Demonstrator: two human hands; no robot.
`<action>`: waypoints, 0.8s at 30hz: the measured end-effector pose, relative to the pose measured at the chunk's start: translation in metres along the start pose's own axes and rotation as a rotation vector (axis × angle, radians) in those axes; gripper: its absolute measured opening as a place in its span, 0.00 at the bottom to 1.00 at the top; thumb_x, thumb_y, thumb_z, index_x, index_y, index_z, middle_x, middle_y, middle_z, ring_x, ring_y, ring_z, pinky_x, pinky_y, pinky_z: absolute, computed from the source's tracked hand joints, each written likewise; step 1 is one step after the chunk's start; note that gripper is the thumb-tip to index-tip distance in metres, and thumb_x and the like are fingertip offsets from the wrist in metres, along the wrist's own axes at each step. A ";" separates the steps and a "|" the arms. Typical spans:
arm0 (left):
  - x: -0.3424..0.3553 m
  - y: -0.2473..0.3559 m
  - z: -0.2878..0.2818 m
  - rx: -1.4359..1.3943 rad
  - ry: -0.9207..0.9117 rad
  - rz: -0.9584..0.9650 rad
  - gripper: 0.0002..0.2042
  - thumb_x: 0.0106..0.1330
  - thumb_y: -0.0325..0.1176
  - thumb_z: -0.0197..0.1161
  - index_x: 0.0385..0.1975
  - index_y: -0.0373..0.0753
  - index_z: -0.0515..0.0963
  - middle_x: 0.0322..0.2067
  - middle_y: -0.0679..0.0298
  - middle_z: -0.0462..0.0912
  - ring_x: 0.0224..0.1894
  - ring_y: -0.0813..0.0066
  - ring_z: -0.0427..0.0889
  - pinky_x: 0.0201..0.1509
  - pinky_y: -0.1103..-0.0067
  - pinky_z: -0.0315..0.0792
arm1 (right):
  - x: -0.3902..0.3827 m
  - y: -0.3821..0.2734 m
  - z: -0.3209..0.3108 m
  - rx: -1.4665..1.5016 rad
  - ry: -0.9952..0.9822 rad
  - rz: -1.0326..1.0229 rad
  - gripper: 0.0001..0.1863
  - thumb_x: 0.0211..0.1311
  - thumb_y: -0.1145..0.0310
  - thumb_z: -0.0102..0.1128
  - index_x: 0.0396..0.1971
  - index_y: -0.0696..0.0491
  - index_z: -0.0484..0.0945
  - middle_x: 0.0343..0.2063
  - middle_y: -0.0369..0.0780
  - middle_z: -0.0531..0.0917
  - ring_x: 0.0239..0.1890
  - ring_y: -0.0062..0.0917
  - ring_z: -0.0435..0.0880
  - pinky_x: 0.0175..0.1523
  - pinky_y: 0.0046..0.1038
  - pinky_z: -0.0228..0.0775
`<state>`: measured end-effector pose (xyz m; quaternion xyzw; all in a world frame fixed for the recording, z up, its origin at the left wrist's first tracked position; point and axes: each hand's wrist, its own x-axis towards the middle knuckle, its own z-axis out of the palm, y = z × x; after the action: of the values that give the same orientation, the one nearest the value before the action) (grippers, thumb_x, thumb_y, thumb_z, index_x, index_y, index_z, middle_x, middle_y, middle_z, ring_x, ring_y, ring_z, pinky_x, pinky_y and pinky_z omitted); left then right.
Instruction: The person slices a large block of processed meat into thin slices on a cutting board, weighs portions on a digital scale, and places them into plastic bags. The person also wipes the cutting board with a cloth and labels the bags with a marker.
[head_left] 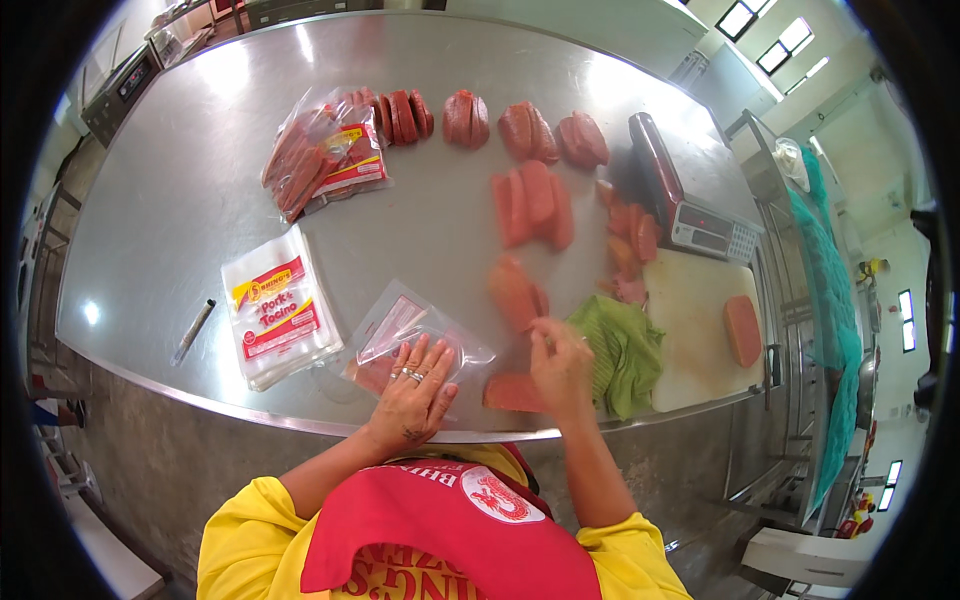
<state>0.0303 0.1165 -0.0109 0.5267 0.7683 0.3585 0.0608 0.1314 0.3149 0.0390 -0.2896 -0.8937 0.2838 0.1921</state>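
My left hand (417,377) lies flat, fingers stretched, on a clear plastic bag (462,350). Under its palm a slice of meat (372,374) shows through the film. Farther right, my right hand (562,365) is closed, its fingertips pinching the near end of blurred reddish meat slices (515,290). Just right of it lies a crumpled green cloth (622,355). Between my hands, near the table edge, rests a flat piece of meat (515,392). A stack of printed plastic bags (282,308) sits left of my left hand.
Filled bags of meat (325,160) and sliced meat portions (465,118) line the far part of the steel table (180,200). At right are loose meat pieces (630,235), a digital scale (705,230) and a cutting board (695,300) with one meat piece. A marker (193,332) lies left.
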 end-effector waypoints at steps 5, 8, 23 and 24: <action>0.002 -0.002 0.002 0.011 -0.022 -0.002 0.27 0.66 0.36 0.53 0.61 0.28 0.60 0.62 0.44 0.62 0.68 0.43 0.54 0.70 0.57 0.45 | -0.001 0.017 0.025 -0.324 0.139 -0.026 0.12 0.49 0.67 0.66 0.32 0.54 0.76 0.36 0.44 0.75 0.43 0.39 0.73 0.46 0.39 0.68; -0.001 -0.004 0.002 -0.007 -0.046 -0.039 0.31 0.63 0.36 0.56 0.64 0.28 0.56 0.64 0.42 0.58 0.68 0.42 0.51 0.70 0.56 0.43 | 0.003 0.012 0.030 -0.402 0.119 -0.016 0.11 0.47 0.69 0.66 0.31 0.53 0.75 0.36 0.45 0.75 0.43 0.40 0.73 0.46 0.40 0.68; 0.001 -0.006 0.004 0.147 -0.103 -0.046 0.29 0.67 0.41 0.52 0.63 0.30 0.59 0.61 0.43 0.63 0.66 0.39 0.57 0.69 0.53 0.46 | -0.007 0.012 -0.060 1.043 0.064 0.602 0.15 0.56 0.74 0.61 0.44 0.60 0.75 0.31 0.41 0.82 0.23 0.24 0.81 0.26 0.21 0.73; 0.002 -0.004 0.002 0.135 -0.092 -0.050 0.28 0.68 0.41 0.51 0.63 0.30 0.59 0.61 0.43 0.63 0.65 0.39 0.57 0.69 0.53 0.46 | -0.021 0.013 -0.063 1.097 0.059 0.610 0.16 0.56 0.74 0.61 0.45 0.60 0.75 0.31 0.41 0.82 0.23 0.25 0.81 0.26 0.21 0.74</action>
<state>0.0276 0.1182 -0.0140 0.5263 0.8000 0.2796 0.0694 0.1842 0.3355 0.0751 -0.3986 -0.4896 0.7348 0.2479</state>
